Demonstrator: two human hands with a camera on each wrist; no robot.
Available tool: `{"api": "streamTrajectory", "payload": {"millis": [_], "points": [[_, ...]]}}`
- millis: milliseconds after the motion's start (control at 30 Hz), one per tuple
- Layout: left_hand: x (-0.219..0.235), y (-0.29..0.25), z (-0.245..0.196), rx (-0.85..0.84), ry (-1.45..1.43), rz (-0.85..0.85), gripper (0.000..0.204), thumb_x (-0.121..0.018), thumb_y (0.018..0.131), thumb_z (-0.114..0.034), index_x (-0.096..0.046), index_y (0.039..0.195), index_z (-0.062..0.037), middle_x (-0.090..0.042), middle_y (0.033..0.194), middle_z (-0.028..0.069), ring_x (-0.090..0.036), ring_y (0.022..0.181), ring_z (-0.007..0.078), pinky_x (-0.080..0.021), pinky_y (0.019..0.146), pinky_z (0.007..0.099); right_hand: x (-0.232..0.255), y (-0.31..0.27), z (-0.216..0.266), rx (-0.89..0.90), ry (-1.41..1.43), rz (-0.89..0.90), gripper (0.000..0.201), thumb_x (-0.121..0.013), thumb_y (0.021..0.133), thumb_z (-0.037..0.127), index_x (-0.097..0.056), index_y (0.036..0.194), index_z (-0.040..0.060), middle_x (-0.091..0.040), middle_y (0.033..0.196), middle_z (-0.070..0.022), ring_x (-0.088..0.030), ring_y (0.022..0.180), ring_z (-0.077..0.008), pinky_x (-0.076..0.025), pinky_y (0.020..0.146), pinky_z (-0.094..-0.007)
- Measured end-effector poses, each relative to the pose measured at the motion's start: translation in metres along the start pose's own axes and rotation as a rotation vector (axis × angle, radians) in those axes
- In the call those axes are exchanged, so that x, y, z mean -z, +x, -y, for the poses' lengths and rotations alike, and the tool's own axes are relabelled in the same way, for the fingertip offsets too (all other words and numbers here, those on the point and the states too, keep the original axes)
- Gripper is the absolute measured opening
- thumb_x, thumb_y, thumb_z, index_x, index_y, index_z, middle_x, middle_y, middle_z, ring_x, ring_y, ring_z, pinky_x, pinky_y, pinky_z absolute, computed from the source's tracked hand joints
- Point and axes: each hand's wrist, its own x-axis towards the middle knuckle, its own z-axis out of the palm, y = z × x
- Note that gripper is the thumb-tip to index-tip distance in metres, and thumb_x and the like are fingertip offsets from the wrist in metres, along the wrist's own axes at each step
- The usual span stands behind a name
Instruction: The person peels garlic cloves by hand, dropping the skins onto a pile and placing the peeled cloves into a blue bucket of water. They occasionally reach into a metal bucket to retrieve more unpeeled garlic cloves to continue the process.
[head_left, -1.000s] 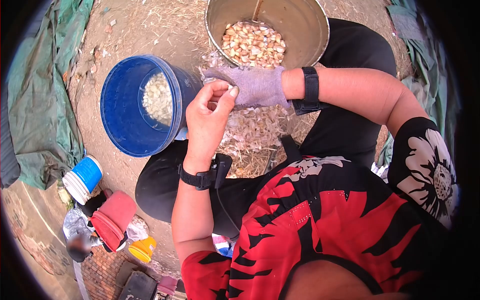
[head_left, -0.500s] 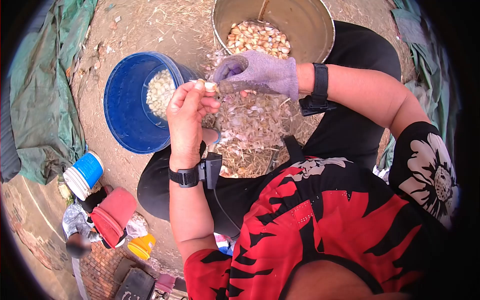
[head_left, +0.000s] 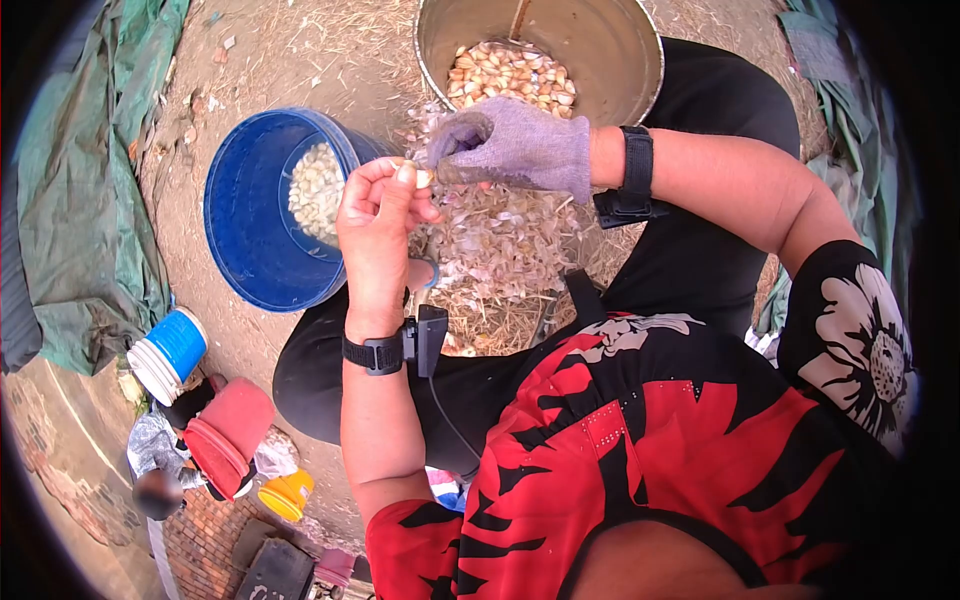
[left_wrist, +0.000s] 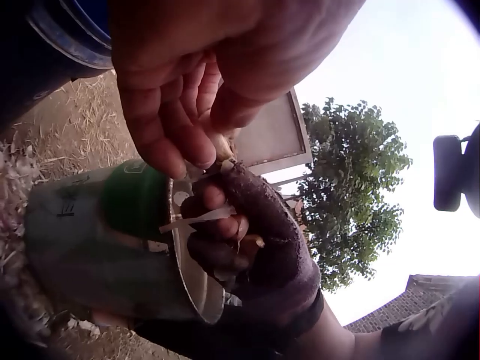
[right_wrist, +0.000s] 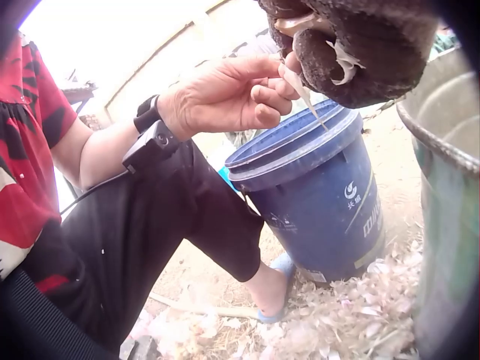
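One garlic clove point(head_left: 421, 177) is being held in the air between the two hands, just above the near rim of the blue bucket and over the pile of skins. The bare left hand point(head_left: 380, 215) is pinching the clove between its thumb and curled fingertips. The right hand point(head_left: 512, 148), wearing one purple knit glove, is meeting it from the opposite side with curled fingers closing on the clove's other end; from the right wrist view a thin strip of skin point(right_wrist: 301, 88) is hanging from the point where the hands meet. One blue bucket point(head_left: 245, 215) is standing on the ground just left of the hands, holding a heap of pale peeled cloves point(head_left: 315, 190). One metal bucket point(head_left: 600, 45) is standing beyond the hands, holding a heap of brownish unpeeled cloves point(head_left: 510, 72). A pile of papery garlic skins point(head_left: 500, 245) is lying on the straw-strewn ground between the person's knees. Each wrist is wearing one black strap carrying a camera point(head_left: 425, 340). Further left, a green tarpaulin point(head_left: 75, 200) is lying on the ground, and one blue-and-white tub point(head_left: 165, 355), one red container point(head_left: 228, 430) and one yellow container point(head_left: 285, 495) are lying near the lower edge.
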Motion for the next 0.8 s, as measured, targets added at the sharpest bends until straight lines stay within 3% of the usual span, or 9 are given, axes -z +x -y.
{"api": "streamTrajectory", "payload": {"millis": [33, 167, 267, 367, 433, 533, 633, 800], "points": [[0.0, 0.0, 0.001, -0.013, 0.038, -0.003, 0.014, -0.063, 0.095, -0.012, -0.059, 0.105, -0.0035, -0.066, 0.087, 0.007, -0.061, 0.067, 0.0122, -0.056, 0.063, 0.0297, 0.001, 0.0, 0.0, -0.018, -0.026, 0.043, 0.028, -0.067, 0.09, 0.026, -0.067, 0.11, 0.0054, -0.065, 0.088, 0.0013, -0.055, 0.076, -0.0049, -0.047, 0.064, -0.0216], [-0.004, -0.001, 0.006, -0.066, 0.091, -0.017, 0.015, -0.063, 0.095, -0.012, -0.057, 0.104, -0.0027, -0.067, 0.084, 0.0071, -0.059, 0.063, 0.0104, -0.05, 0.058, 0.0247, 0.002, -0.001, -0.001, -0.023, -0.172, 0.027, 0.026, -0.066, 0.089, 0.025, -0.068, 0.106, 0.0056, -0.063, 0.083, 0.0022, -0.052, 0.074, -0.0046, -0.044, 0.062, -0.0219], [-0.006, -0.002, 0.007, -0.038, 0.094, -0.01, 0.015, -0.064, 0.094, -0.011, -0.056, 0.103, -0.0028, -0.067, 0.084, 0.0076, -0.059, 0.063, 0.01, -0.051, 0.058, 0.0251, 0.002, 0.0, -0.008, 0.082, -0.228, 0.018, 0.026, -0.067, 0.089, 0.026, -0.069, 0.104, 0.0055, -0.061, 0.08, 0.0026, -0.051, 0.072, -0.0043, -0.042, 0.06, -0.0221], [-0.01, -0.003, 0.006, 0.02, 0.031, -0.011, 0.014, -0.062, 0.095, -0.012, -0.056, 0.104, -0.0032, -0.066, 0.083, 0.0074, -0.058, 0.062, 0.0105, -0.052, 0.059, 0.0256, 0.0, 0.001, -0.008, 0.015, -0.153, 0.041, 0.028, -0.068, 0.089, 0.028, -0.068, 0.105, 0.005, -0.062, 0.08, 0.0019, -0.053, 0.073, -0.0041, -0.043, 0.061, -0.0214], [-0.011, -0.004, 0.003, 0.039, -0.129, -0.019, 0.015, -0.06, 0.097, -0.014, -0.056, 0.107, -0.0035, -0.064, 0.081, 0.0068, -0.058, 0.061, 0.0113, -0.052, 0.059, 0.0261, -0.001, 0.002, -0.007, -0.059, 0.171, 0.062, 0.031, -0.068, 0.09, 0.03, -0.067, 0.107, 0.0041, -0.062, 0.08, 0.0012, -0.055, 0.072, -0.0043, -0.045, 0.06, -0.0199], [-0.008, -0.002, 0.005, -0.024, -0.095, -0.004, 0.022, -0.055, 0.1, -0.018, -0.055, 0.116, -0.0028, -0.063, 0.081, 0.0076, -0.058, 0.063, 0.0137, -0.056, 0.061, 0.0305, -0.001, 0.003, -0.001, -0.091, 0.323, 0.077, 0.033, -0.067, 0.091, 0.03, -0.066, 0.11, 0.0038, -0.064, 0.08, 0.0003, -0.058, 0.069, -0.0046, -0.046, 0.059, -0.0186], [-0.007, -0.002, 0.005, -0.033, -0.017, 0.019, 0.021, -0.058, 0.098, -0.017, -0.055, 0.114, -0.0034, -0.063, 0.082, 0.006, -0.06, 0.064, 0.0123, -0.053, 0.061, 0.0262, 0.003, 0.002, -0.003, -0.208, 0.352, 0.074, 0.033, -0.068, 0.09, 0.03, -0.067, 0.111, 0.0045, -0.065, 0.08, 0.0002, -0.059, 0.067, -0.004, -0.045, 0.057, -0.0176], [-0.021, -0.007, 0.001, -0.085, 0.021, 0.03, 0.022, -0.061, 0.097, -0.014, -0.055, 0.115, -0.0023, -0.063, 0.084, 0.0054, -0.061, 0.067, 0.0117, -0.051, 0.063, 0.025, 0.006, 0.002, -0.001, -0.189, 0.34, 0.054, 0.031, -0.068, 0.089, 0.029, -0.067, 0.11, 0.0065, -0.065, 0.08, 0.0005, -0.06, 0.067, -0.0034, -0.045, 0.056, -0.0168]]}}
